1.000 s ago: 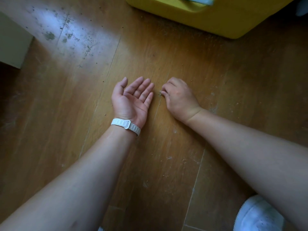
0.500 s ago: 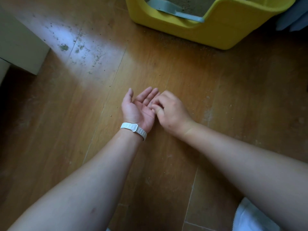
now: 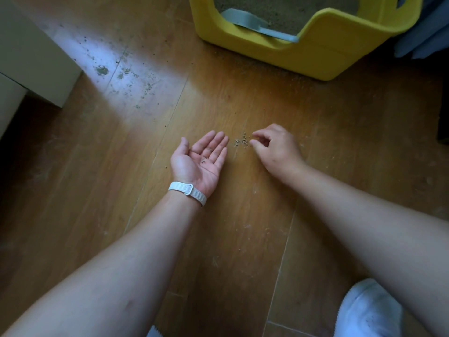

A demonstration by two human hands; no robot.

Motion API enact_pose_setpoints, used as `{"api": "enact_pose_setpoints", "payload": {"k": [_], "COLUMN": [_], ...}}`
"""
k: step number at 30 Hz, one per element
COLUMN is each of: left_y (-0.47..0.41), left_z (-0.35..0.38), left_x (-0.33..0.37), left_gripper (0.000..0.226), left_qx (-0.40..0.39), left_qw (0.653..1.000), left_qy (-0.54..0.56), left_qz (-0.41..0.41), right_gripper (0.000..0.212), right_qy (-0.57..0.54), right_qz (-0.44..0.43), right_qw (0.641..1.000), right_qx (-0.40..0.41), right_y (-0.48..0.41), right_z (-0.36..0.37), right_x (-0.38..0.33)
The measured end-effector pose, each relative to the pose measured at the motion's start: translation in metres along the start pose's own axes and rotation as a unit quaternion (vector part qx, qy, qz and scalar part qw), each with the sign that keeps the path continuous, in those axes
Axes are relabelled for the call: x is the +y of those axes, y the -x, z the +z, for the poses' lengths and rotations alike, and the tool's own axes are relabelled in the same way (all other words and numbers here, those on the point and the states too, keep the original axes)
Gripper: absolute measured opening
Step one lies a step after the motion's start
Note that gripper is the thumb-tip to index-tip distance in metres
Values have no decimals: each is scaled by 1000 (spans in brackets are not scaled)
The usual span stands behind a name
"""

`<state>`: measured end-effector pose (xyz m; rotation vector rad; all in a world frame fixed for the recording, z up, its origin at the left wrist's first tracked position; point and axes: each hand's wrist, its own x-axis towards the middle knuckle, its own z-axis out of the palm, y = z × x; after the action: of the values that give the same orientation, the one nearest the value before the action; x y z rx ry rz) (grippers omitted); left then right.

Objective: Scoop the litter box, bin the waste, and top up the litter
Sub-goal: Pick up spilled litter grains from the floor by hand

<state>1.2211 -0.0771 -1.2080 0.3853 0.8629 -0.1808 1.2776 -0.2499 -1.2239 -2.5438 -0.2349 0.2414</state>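
Change: half a second ago the fingertips of the right hand (image 3: 277, 152) touched the left palm; now this hand is back at the spilled grains (image 3: 241, 142), just at 3 o'clock from the left hand (image 3: 201, 159).
Meaning: I judge that stray litter is being picked off the floor (image 3: 218, 239) a few grains at a time; most of the little heap still lies there.
Left hand: palm up, fingers straight and together, making a shallow cup with a few grains in palm (image 3: 205, 160); white ribbed wristband (image 3: 188, 192) at 6 o'clock of it.
Right hand: fingers curled, thumb and forefinger tips close together at the heap; if a grain is between them, I cannot tell.
Litter box: yellow smooth plastic with rounded corners and a low front cut, at 1 o'clock, well apart from both hands.
Scoop: pale blue-grey, flat, lying inside on the grey sandy litter (image 3: 286, 10), its handle (image 3: 279, 35) on the front lip.
Grains: small, round, grey-brown, hard-looking.
Floor surface: glossy wood-pattern planks; more dust and crumbs (image 3: 116, 69) at 10 o'clock.
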Motion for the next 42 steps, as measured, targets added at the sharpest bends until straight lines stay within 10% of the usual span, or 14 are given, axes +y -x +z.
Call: {"api": "enact_pose_setpoints", "payload": {"k": [14, 24, 34, 42], "left_y": [-11, -18, -14, -8], "left_z": [6, 8, 7, -3], "left_x": [-7, -11, -16, -13], "left_gripper": [80, 80, 81, 80], "left_qx": [-7, -2, 3, 5], "left_qw": [1000, 1000, 1000, 1000], "left_qy": [8, 8, -2, -5], "left_qz": [14, 10, 5, -10], "right_gripper": [29, 4, 13, 8], "right_qy": [78, 37, 125, -39], "right_qz": [-131, -139, -85, -111], "right_qw": [988, 987, 988, 993], "right_qx": [-18, 78, -11, -2], "right_y": [-22, -16, -18, 33], "right_z": [25, 41, 36, 32], "right_x": [14, 14, 2, -30]}}
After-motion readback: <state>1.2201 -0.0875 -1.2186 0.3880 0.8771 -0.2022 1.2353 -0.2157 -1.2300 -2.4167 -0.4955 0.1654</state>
